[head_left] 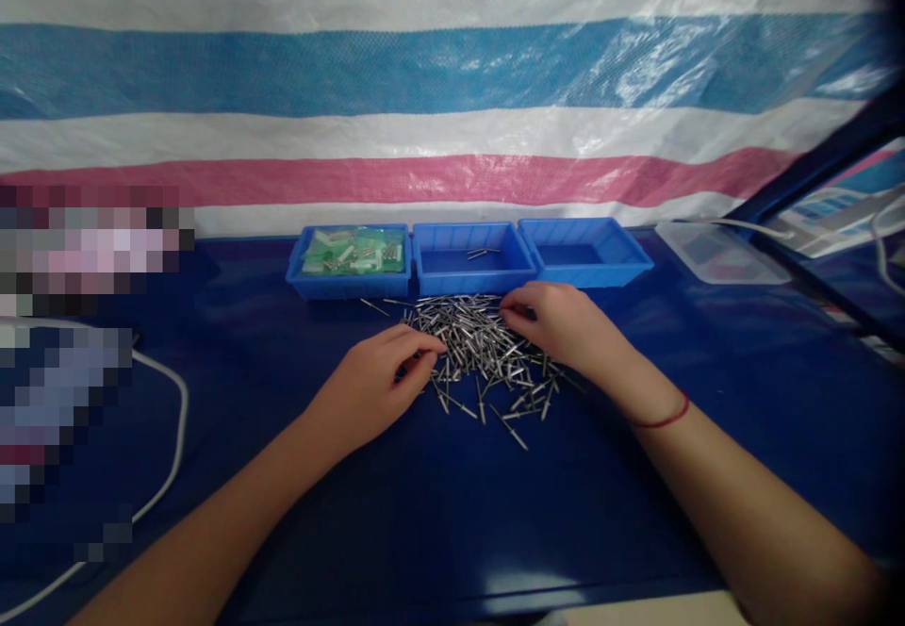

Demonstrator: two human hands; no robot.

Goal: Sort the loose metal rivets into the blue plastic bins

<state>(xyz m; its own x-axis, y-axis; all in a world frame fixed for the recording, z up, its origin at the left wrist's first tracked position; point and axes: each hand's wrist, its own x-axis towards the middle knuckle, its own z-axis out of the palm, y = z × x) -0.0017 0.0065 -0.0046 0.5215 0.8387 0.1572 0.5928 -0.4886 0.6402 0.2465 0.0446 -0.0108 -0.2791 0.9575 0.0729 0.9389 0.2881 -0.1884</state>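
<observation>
A loose heap of silver blind rivets (pixel 481 338) lies on the dark blue table, with several strays along its near edge. At the heap's left side is my left hand (pixel 386 371), thumb and forefinger brought together in a pinch; whatever lies between the tips is too small to tell. My right hand (pixel 558 320) reaches the heap's upper right side, its fingers curled closed at the rivets, their tips partly hidden. Just behind the heap, the middle blue bin (pixel 473 284) contains a few rivets.
The left blue bin (pixel 353 287) holds a green-tinted plastic bag (pixel 332 254) with small metal pieces. A third blue bin (pixel 586 277) stands at right, near a translucent plastic lid (pixel 721 254). A white cable (pixel 182 419) curves along the left. Striped sheeting (pixel 424 70) hangs behind.
</observation>
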